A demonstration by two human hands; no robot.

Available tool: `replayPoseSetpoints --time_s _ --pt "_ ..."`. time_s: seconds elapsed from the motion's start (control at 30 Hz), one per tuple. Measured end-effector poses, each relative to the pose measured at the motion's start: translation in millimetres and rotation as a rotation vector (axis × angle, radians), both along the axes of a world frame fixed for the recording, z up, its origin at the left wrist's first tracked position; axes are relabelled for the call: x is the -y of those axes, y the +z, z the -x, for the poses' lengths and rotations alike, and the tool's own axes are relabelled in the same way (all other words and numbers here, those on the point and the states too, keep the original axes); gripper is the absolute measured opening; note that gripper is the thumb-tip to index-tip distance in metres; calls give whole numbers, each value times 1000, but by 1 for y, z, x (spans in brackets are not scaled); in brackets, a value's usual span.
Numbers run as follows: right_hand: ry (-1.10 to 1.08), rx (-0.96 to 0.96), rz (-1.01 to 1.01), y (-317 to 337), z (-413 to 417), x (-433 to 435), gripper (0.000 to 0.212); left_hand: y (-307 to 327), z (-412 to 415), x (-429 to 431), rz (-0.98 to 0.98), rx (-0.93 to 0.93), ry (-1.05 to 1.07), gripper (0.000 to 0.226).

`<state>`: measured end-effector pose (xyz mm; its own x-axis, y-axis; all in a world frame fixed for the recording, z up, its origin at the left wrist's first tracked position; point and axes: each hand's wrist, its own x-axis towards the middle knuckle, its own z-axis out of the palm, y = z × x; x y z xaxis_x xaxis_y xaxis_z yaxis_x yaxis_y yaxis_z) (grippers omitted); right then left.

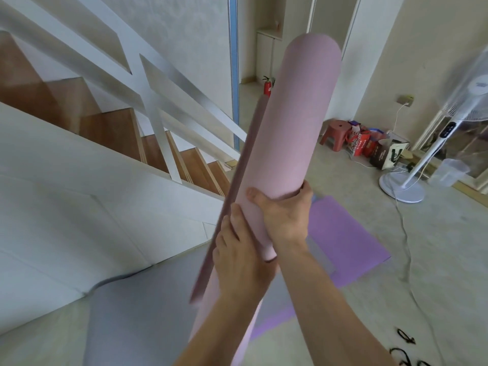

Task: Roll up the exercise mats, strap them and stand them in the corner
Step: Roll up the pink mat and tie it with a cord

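pink mat roll (pixel 287 122) above purple mat (pixel 351 241), long axis near upright | right grip (pixel 282 217), left grip (pixel 237 257) both wrapped round its lower part | black straps (pixel 405 336) right of purple mat, right grip nearer

Rolled pink mat (pixel 290 128), tilted upright

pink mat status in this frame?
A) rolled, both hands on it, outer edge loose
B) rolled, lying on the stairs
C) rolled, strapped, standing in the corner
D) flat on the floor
A: the pink mat is a tilted roll. The right hand wraps round it and the left hand is on it just below. Its outer edge hangs loose, and the black straps lie on the floor.
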<state>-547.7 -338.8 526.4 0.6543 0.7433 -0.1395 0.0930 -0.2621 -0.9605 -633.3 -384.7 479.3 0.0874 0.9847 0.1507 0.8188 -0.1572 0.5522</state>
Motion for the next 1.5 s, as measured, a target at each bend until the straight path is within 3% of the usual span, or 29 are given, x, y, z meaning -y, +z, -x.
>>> replayPoseSetpoints --time_s 0.1,0.17,0.23,0.33,0.43,0.5,0.57,0.7,0.77,0.83,0.93,1.0,1.1,1.17,1.2,1.27,1.37,1.43,1.5 --pt "88 -117 -58 -11 -9 7 107 -7 22 -8 -30 99 8 118" --pt "210 -275 -103 -13 -23 11 82 -7 37 -12 116 240 -59 118" --pt "337 -419 -132 -18 -37 14 70 -4 50 -14 229 442 -157 112" --pt "451 -635 -207 -30 -52 17 96 0 59 -14 428 632 -323 108" --pt "455 -717 -220 -36 -55 20 98 -1 65 -21 620 784 -422 94" --pt "374 -682 -244 -36 -50 20 87 -2 65 -28 690 807 -448 93" --pt "241 -601 -239 -33 -43 19 78 0 60 -31 642 725 -437 97" --pt "3 -351 -89 -35 -19 19 79 -2 31 -14 311 156 -278 134" --pt "-23 -321 -79 -40 -7 23 95 -12 22 -7 149 59 -158 142" --pt "13 -325 -119 -46 -7 31 105 -21 24 -9 84 162 -144 132" --pt "165 -406 -209 -41 -33 40 112 -30 44 -16 316 425 -186 113" --pt "263 -459 -317 -29 -61 40 113 -40 55 -14 466 497 -301 117" --pt "422 -419 -395 -13 -89 37 87 -62 55 -11 636 481 -492 129" --pt "495 -368 -403 -17 -93 37 69 -69 48 -13 677 471 -525 120" --pt "519 -339 -406 -26 -94 39 71 -68 42 -16 689 477 -514 110" --pt "502 -260 -365 -47 -92 44 90 -53 32 -25 723 662 -432 85" --pt "431 -136 -179 -86 -91 55 111 -5 24 -54 761 1031 -286 66" --pt "422 -65 -23 -109 -92 60 116 25 18 -71 802 1089 -291 52" --pt "434 3 109 -134 -98 60 116 39 6 -81 856 958 -265 43"
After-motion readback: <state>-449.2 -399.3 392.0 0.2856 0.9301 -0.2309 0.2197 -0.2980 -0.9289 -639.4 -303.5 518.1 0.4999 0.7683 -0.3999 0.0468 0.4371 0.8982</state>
